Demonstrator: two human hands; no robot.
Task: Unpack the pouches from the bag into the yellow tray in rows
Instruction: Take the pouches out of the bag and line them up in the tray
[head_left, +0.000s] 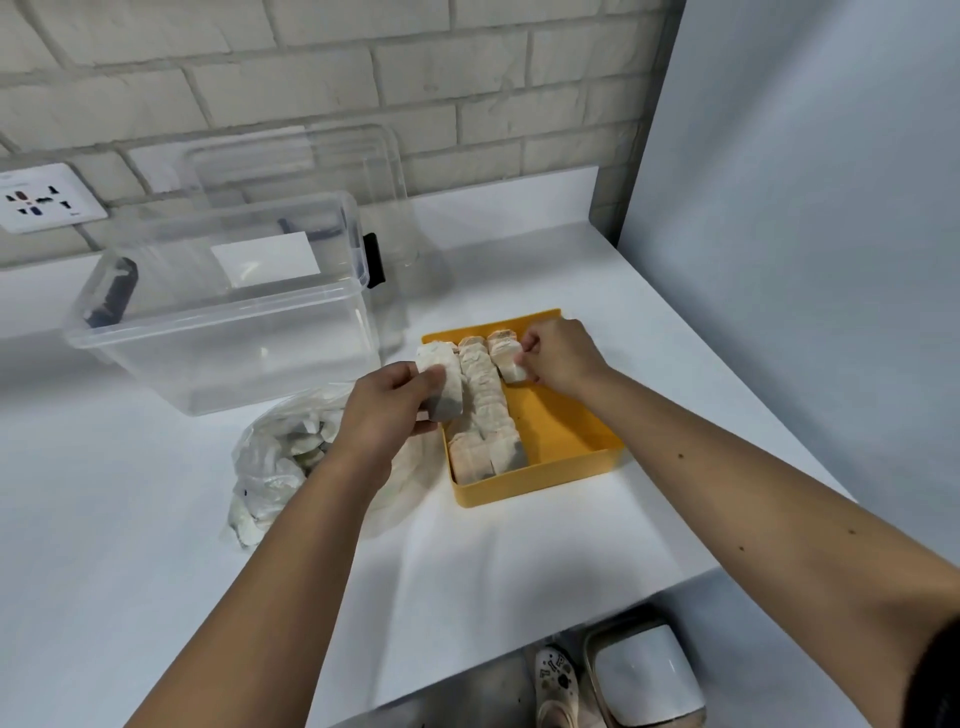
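Pouches are lying in two rows along the left of the yellow tray. The right hand is pinching one pouch at the far end, probably starting a third row. The left hand is gripping spare pouches beside the bag. The next move is likely calling for snug seating.

Tray: matt yellow plastic. Pouches: papery, fibrous. Bag by left hand: clear crinkled film. Tabletop: smooth matt white

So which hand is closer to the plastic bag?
Left. The left hand holds a pouch right beside the bag; the right hand pinches another pouch across the yellow tray.
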